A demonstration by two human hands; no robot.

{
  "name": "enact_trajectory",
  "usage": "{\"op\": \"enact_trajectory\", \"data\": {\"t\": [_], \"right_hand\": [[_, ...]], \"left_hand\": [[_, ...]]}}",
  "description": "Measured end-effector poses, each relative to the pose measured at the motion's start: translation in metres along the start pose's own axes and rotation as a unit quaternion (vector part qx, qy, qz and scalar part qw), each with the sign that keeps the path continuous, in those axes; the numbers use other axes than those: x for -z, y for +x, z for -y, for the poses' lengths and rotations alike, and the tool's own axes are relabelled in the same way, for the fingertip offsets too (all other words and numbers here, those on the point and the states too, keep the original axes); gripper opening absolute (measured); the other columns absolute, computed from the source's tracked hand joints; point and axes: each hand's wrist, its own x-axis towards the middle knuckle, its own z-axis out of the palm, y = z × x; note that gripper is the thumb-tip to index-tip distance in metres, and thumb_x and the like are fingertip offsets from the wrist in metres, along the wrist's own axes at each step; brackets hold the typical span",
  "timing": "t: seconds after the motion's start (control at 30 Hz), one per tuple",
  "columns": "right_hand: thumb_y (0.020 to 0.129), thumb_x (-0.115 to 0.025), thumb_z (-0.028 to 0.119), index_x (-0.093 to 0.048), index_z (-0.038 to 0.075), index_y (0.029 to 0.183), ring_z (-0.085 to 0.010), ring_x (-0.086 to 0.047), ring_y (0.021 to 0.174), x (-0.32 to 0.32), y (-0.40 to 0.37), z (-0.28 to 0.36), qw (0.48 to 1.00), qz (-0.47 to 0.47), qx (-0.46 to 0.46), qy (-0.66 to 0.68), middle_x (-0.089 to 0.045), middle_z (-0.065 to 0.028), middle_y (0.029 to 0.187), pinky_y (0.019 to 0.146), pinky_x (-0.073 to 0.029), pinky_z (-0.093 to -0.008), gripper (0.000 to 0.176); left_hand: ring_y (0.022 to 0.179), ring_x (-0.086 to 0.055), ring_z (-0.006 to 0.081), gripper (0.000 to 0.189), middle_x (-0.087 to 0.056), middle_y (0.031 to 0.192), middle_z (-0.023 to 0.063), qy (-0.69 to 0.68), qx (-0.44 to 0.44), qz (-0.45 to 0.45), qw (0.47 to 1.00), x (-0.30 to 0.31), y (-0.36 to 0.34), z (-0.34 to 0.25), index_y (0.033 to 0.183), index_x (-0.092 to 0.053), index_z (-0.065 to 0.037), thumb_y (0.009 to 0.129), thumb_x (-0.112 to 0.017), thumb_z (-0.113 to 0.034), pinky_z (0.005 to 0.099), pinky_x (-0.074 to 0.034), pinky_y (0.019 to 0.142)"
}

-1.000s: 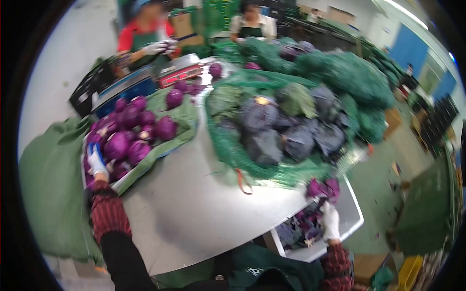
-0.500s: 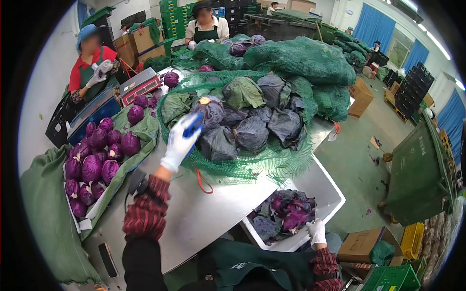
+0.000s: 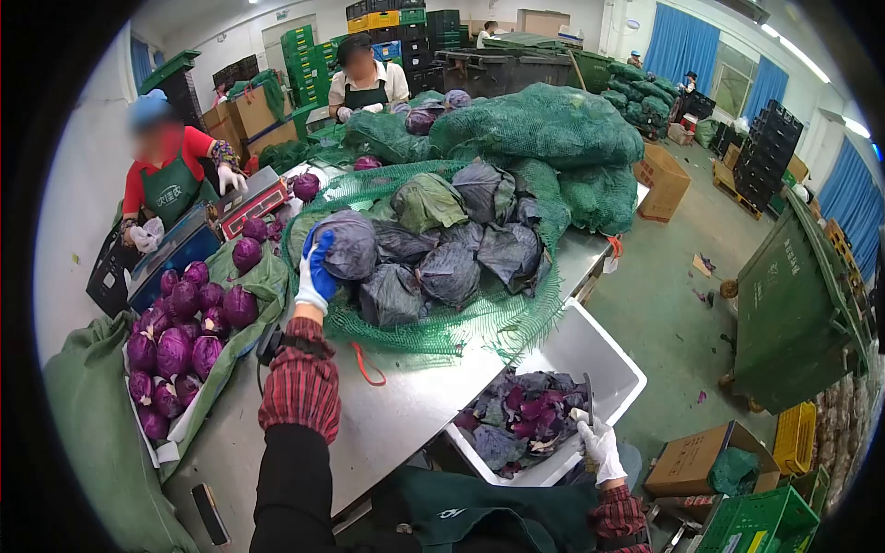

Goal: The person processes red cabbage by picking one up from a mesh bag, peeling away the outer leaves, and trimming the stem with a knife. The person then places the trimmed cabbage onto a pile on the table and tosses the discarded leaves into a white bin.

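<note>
My left hand (image 3: 315,276), in a white glove with a blue palm, grips the left side of a red cabbage (image 3: 350,245) with dull outer leaves. This cabbage sits at the left edge of an opened green net bag (image 3: 433,343), among several more untrimmed cabbages (image 3: 449,275). Low on the right, my white-gloved right hand (image 3: 604,452) is closed round the pale handle of a knife (image 3: 589,394). Its narrow blade points up over a white foam box (image 3: 619,373) that holds loose purple leaves (image 3: 530,415).
Shiny trimmed cabbages (image 3: 175,353) fill a cloth-lined box on the left, and a phone (image 3: 210,514) lies near the metal table's (image 3: 396,405) edge. Full net bags (image 3: 539,124) are stacked behind. Two co-workers (image 3: 171,175) stand across the table. A green bin (image 3: 793,313) is at right.
My left hand has shifted from the cabbage's top to its left side, and its pale cut stem no longer shows. The knife hand has moved slightly lower. The view has shifted a little.
</note>
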Motion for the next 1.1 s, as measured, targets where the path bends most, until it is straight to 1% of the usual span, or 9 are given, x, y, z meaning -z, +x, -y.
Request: {"op": "enact_trajectory", "data": {"t": [0.2,0.43,0.5,0.53,0.7,0.83,0.9,0.93,1.1], "right_hand": [[0.086,-0.067,0.019,-0.051,0.014,0.135,-0.0060,-0.051,0.064,-0.039,-0.001,0.065,0.996,-0.021,0.064,-0.062,-0.060,-0.0008,0.086,0.061,-0.047,-0.0233,0.052],[0.072,-0.081,0.028,-0.019,0.011,0.150,-0.0137,-0.059,0.071,-0.129,0.002,0.133,0.948,0.078,0.285,-0.119,-0.060,-0.0085,0.091,0.067,-0.051,-0.0285,0.101],[0.069,-0.083,0.034,-0.017,0.012,0.150,-0.0285,-0.065,0.094,-0.147,0.002,0.142,0.935,0.086,0.308,-0.154,-0.060,-0.0194,0.113,0.082,-0.051,-0.0357,0.107],[0.070,-0.081,0.034,-0.014,0.012,0.150,-0.0333,-0.063,0.096,-0.154,0.005,0.146,0.918,0.093,0.348,-0.168,-0.058,-0.0218,0.117,0.083,-0.050,-0.0387,0.107],[0.075,-0.074,0.026,-0.014,0.011,0.148,-0.0383,-0.061,0.096,-0.162,-0.002,0.145,0.895,0.168,0.361,-0.202,-0.056,-0.0258,0.116,0.081,-0.050,-0.0425,0.096],[0.084,-0.064,0.020,-0.043,0.003,0.133,-0.0324,-0.064,0.081,-0.181,-0.003,0.107,0.954,0.087,0.241,-0.154,-0.059,-0.0267,0.102,0.069,-0.052,-0.0400,0.056],[0.087,-0.059,0.018,-0.059,-0.001,0.107,-0.0238,-0.062,0.062,-0.191,0.012,0.090,0.930,-0.028,0.333,-0.156,-0.064,-0.0199,0.080,0.056,-0.050,-0.0345,0.027],[0.088,-0.056,0.017,-0.060,-0.001,0.099,-0.0207,-0.060,0.057,-0.192,0.019,0.091,0.971,-0.033,0.223,-0.080,-0.063,-0.0153,0.072,0.053,-0.049,-0.0320,0.021],[0.087,-0.052,0.017,-0.061,-0.001,0.081,-0.0121,-0.055,0.043,-0.170,0.018,0.143,0.971,0.019,-0.039,0.236,-0.060,-0.0070,0.058,0.041,-0.044,-0.0267,0.021]], "left_hand": [[0.123,-0.049,0.0273,0.061,-0.051,0.136,0.0076,-0.199,0.213,0.088,0.953,-0.059,-0.072,-0.052,0.136,-0.047,-0.015,0.091,-0.045,-0.056,0.0461,-0.037,0.105],[0.126,-0.047,0.0249,0.060,-0.049,0.138,0.0087,-0.212,0.343,0.115,0.908,-0.102,-0.182,0.000,0.137,-0.045,-0.011,0.094,-0.043,-0.052,0.0434,-0.035,0.108],[0.125,-0.047,0.0233,0.057,-0.048,0.138,0.0092,0.211,0.154,0.338,0.904,-0.095,-0.197,0.024,0.137,-0.044,-0.009,0.096,-0.041,-0.048,0.0414,-0.035,0.108],[0.122,-0.050,0.0227,0.056,-0.050,0.137,0.0092,-0.085,0.418,0.221,0.877,-0.090,-0.192,0.039,0.135,-0.046,-0.009,0.097,-0.040,-0.049,0.0406,-0.037,0.107],[0.117,-0.054,0.0221,0.063,-0.057,0.128,0.0100,-0.102,0.619,0.161,0.762,-0.084,-0.183,0.071,0.132,-0.051,-0.007,0.095,-0.037,-0.057,0.0394,-0.039,0.104],[0.109,-0.058,0.0261,0.065,-0.062,0.121,0.0134,0.326,0.406,0.308,0.796,-0.083,-0.155,0.087,0.128,-0.053,-0.003,0.096,-0.035,-0.057,0.0342,-0.042,0.098],[0.104,-0.060,0.0227,0.061,-0.062,0.119,0.0157,0.628,0.282,0.311,0.656,-0.109,-0.135,0.065,0.127,-0.054,-0.004,0.094,-0.044,-0.054,0.0341,-0.044,0.095],[0.101,-0.061,0.0310,0.049,-0.063,0.111,0.0195,0.705,0.044,0.313,0.634,-0.113,-0.133,0.057,0.115,-0.061,-0.005,0.092,-0.049,-0.046,0.0387,-0.047,0.089],[0.090,-0.062,0.0303,0.030,-0.065,0.099,0.0111,0.612,-0.154,0.170,0.757,-0.156,-0.179,0.006,0.100,-0.066,-0.007,0.083,-0.063,-0.032,0.0400,-0.049,0.079]]}}
